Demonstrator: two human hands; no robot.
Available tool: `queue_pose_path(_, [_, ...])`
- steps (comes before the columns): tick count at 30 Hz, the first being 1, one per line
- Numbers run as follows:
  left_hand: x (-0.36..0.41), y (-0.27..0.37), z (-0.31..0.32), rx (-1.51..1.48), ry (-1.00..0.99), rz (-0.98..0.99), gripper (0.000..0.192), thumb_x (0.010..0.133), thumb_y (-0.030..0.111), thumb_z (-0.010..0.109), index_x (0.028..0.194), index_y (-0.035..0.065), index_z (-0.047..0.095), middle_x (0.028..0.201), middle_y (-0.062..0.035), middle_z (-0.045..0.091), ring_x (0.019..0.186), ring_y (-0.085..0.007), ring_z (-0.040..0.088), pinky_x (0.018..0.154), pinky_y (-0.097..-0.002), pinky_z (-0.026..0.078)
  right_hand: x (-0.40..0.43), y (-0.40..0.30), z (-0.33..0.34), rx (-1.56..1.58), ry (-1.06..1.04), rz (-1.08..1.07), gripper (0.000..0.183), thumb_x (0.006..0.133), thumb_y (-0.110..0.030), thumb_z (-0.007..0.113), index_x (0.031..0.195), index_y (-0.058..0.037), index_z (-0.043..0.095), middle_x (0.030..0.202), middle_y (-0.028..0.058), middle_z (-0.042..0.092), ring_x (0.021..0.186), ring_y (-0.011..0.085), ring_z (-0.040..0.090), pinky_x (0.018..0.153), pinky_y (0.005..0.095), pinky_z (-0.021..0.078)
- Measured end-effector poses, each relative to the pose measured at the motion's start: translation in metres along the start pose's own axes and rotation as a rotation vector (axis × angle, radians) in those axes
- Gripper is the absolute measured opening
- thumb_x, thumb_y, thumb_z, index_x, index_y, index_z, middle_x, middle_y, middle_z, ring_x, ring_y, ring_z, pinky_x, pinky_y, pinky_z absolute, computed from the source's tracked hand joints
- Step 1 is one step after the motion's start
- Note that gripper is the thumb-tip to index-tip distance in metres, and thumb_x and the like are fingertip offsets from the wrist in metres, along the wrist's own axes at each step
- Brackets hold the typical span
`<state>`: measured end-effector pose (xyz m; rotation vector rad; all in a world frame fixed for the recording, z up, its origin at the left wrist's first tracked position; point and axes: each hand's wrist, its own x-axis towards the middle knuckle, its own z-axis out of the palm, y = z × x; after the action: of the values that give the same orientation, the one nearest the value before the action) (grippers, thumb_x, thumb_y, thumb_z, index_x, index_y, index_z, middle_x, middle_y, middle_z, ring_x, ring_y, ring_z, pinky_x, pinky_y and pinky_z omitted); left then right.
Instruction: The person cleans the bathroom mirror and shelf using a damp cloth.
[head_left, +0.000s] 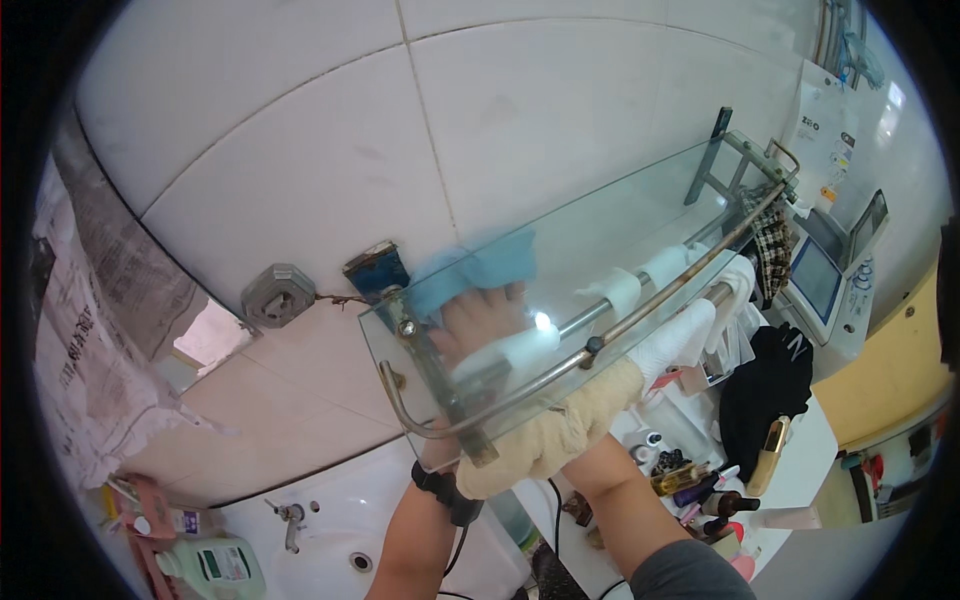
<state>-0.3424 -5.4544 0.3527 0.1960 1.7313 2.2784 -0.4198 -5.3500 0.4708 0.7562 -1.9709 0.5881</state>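
A glass wall shelf (600, 217) with a metal front rail (555, 371) spans the middle of the view. Seen through its glass, my left hand (480, 319) is raised under the shelf, fingers spread against a light blue cloth (480, 266) at the tiled wall. A strapped black device sits on that wrist. My right forearm reaches up to a beige towel (555, 427) hanging at the shelf's front; the right hand itself is hidden behind the towel. White cloths (675, 341) hang over the bars to the right of the towel.
Below is a white washbasin (337, 517) with a metal tap (292, 521). A pale green jug (214, 566) stands at its left. Bottles, a black cloth (769, 382) and other small items crowd the counter at right, near a white appliance (825, 292). A metal fixture (279, 295) is on the wall.
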Motion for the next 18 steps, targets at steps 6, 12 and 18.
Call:
queue_pose_path(6, [0.007,0.005,-0.008,0.015,0.015,0.025,0.050,0.076,0.010,0.055,0.122,0.0037,0.036,0.102,-0.0062,0.052,0.087,-0.0154,0.051,0.072,-0.0279,0.044,0.011,-0.007,0.015,-0.015,0.233,0.108,0.030,0.062,-0.030,0.060,0.082,-0.0080,0.063,0.100,0.0081,0.057,0.109,0.0267,0.043,0.096,0.0613,0.0174])
queue_pose_path(12, [0.005,0.001,-0.017,-0.005,0.035,0.019,0.048,0.076,0.009,0.054,0.121,0.0039,0.038,0.100,-0.0060,0.053,0.085,-0.0152,0.051,0.070,-0.0280,0.044,-0.006,-0.008,0.022,-0.026,0.180,0.124,0.031,0.064,-0.027,0.059,0.088,-0.0066,0.061,0.104,0.0093,0.055,0.110,0.0279,0.042,0.097,0.0589,0.0184])
queue_pose_path(18, [0.002,-0.004,-0.013,-0.018,0.026,0.016,0.045,0.076,0.008,0.052,0.119,0.0041,0.040,0.098,-0.0057,0.053,0.083,-0.0150,0.051,0.068,-0.0280,0.044,-0.008,-0.013,0.012,-0.025,0.117,0.122,0.033,0.066,-0.024,0.058,0.093,-0.0051,0.059,0.108,0.0105,0.053,0.111,0.0291,0.041,0.098,0.0565,0.0195])
